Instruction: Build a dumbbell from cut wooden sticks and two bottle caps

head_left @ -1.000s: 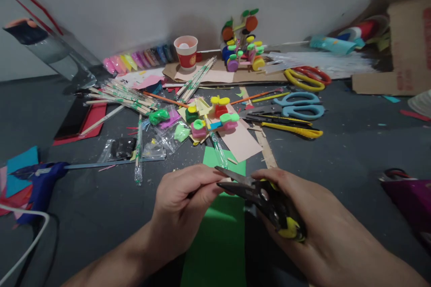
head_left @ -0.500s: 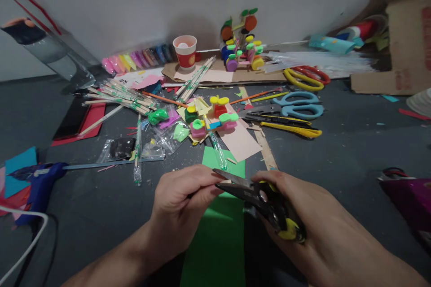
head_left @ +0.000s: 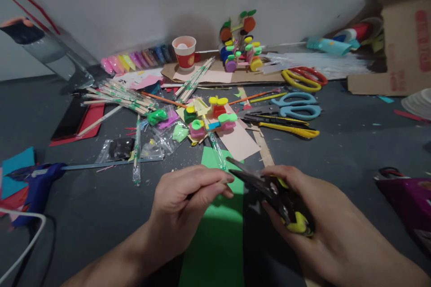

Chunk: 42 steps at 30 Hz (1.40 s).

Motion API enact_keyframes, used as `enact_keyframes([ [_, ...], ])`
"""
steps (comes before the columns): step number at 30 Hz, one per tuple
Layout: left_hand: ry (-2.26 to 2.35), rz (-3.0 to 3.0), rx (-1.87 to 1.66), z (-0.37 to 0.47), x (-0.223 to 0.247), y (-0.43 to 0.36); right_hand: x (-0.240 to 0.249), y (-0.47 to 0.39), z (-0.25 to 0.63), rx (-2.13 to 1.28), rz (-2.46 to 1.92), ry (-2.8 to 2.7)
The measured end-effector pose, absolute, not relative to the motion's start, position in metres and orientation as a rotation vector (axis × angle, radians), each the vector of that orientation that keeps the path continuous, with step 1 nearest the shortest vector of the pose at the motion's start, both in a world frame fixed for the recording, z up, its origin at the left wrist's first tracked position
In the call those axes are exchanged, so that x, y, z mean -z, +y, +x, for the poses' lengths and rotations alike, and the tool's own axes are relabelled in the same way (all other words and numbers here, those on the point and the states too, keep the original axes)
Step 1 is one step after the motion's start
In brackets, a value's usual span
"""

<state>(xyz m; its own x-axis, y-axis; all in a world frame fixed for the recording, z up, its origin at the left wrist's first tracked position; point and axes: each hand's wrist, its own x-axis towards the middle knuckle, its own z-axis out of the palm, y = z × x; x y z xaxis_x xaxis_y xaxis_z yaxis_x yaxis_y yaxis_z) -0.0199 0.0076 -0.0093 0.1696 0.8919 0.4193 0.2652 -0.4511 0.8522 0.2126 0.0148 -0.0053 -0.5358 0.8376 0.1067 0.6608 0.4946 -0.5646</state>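
Observation:
My left hand (head_left: 188,197) is closed in a pinch, thumb against fingers, above a green paper sheet (head_left: 218,237). A short pale wooden stick is mostly hidden in it, with only a small bit showing between the fingertips. In my right hand (head_left: 313,215) is a pair of snips (head_left: 269,193) with dark blades and black-and-yellow handles. Their blades are parted and point left, just off my left fingertips. Ahead of both hands lie small coloured clay models (head_left: 218,116) and a plastic-wrapped stick (head_left: 217,148).
Scissors (head_left: 299,105) and a yellow cutter (head_left: 291,131) lie right of the models. Wrapped chopsticks (head_left: 117,98), a blue glue gun (head_left: 37,188) and a phone (head_left: 70,116) are on the left. A paper cup (head_left: 184,56) stands by the wall; a cardboard box (head_left: 404,49) is far right.
The snips have drawn right and away from my left fingers; the pale stick end that was between their blades has left them. My left hand stays nearly in place, its fingertips slightly further right.

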Motion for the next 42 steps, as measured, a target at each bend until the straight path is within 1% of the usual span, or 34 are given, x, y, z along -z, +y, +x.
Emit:
enact_keyframes([
  [5, 1.094, 1.864, -1.348, -0.0217, 0.0120, 0.0073, 0.0035, 0.0158, 0.2083, -0.710, -1.155, -2.432],
  [15, 1.190, 1.907, -1.270, -0.0224, 0.0144, 0.0059, 0.0064, 0.0120, 0.2095, -0.567, -1.188, -2.504],
  [21, 1.228, 1.865, -1.375, -0.0197, 0.0122, 0.0067, 0.0057, 0.0136, 0.2107, -0.680, -1.262, -2.371],
  [27, 1.194, 1.917, -1.399, -0.0219, 0.0143, 0.0068, 0.0026, 0.0134, 0.2078, -0.763, -1.192, -2.442],
  [33, 1.209, 1.945, -1.322, -0.0230, 0.0127, 0.0072, 0.0025, 0.0149, 0.2092, -0.699, -1.163, -2.472],
  [42, 1.133, 1.949, -1.317, -0.0254, 0.0142, 0.0074, 0.0036, 0.0141, 0.2116, -0.563, -1.129, -2.506],
])
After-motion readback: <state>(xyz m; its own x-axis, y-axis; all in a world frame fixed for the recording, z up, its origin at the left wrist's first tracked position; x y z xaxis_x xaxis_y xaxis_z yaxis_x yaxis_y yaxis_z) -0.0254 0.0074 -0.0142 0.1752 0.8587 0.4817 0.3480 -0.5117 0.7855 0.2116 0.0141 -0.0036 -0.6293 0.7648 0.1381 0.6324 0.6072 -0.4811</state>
